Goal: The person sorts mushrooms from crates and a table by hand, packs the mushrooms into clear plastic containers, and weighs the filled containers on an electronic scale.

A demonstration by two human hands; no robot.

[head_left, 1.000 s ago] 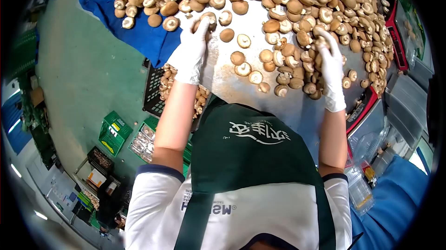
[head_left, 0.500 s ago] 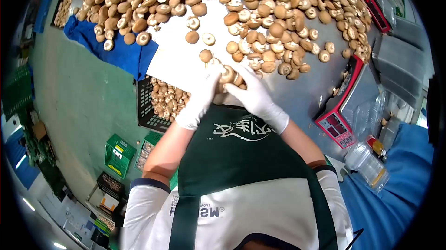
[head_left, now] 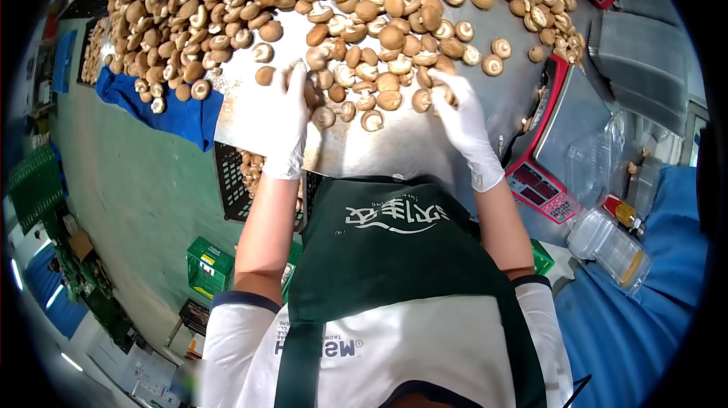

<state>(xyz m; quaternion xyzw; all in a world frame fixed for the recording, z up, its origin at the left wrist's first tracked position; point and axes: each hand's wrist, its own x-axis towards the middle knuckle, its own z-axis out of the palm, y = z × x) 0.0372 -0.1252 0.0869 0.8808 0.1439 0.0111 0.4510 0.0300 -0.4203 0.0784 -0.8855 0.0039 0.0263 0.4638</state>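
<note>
Many brown-capped mushrooms with pale stems, shiitake in look, lie on a metal table. My left hand (head_left: pixel 282 123), in a white glove, is at the left edge of a loose group of mushrooms (head_left: pixel 389 100). Its fingers are stretched forward and lie against a few of them, partly hiding these. At the group's right edge is my right hand (head_left: pixel 465 123), also gloved. Its thumb and fingers are closed around a mushroom (head_left: pixel 442 95) with its pale stem side partly showing.
A large mushroom heap (head_left: pixel 174 6) spreads across the far side. On the right stand a red scale (head_left: pixel 540 184) and clear plastic boxes (head_left: pixel 610 249). A blue cloth (head_left: pixel 171 108) hangs over the left edge, above a black crate (head_left: pixel 233 180) of mushrooms.
My hands were together near my apron around a few mushrooms. They have moved apart and forward, to either side of the loose group, which now lies closer to me.
</note>
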